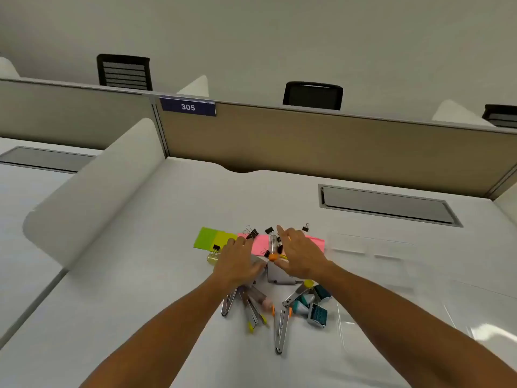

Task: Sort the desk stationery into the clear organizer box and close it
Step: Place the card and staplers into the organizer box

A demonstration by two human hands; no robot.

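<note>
A heap of stationery lies mid-desk: green sticky notes [208, 238], pink sticky notes [314, 242], black binder clips [251, 233], a clear tube with an orange cap [272, 246], metal clips [281, 329] and teal stamps [317, 315]. My left hand [237, 261] hovers over the heap's left side with fingers spread. My right hand [298, 253] is over the middle, fingers straight, above a grey block [277, 274]. Neither hand holds anything. The clear organizer box [372, 247] sits to the right, faint and blurred; its clear lid [419, 326] lies in front of it.
A beige partition [335, 147] with a "305" label [188, 107] closes the desk's far side. A white curved divider [92, 191] stands at the left. A grey cable hatch [389, 204] is set in the desk at the back right. Black chairs stand behind the partition.
</note>
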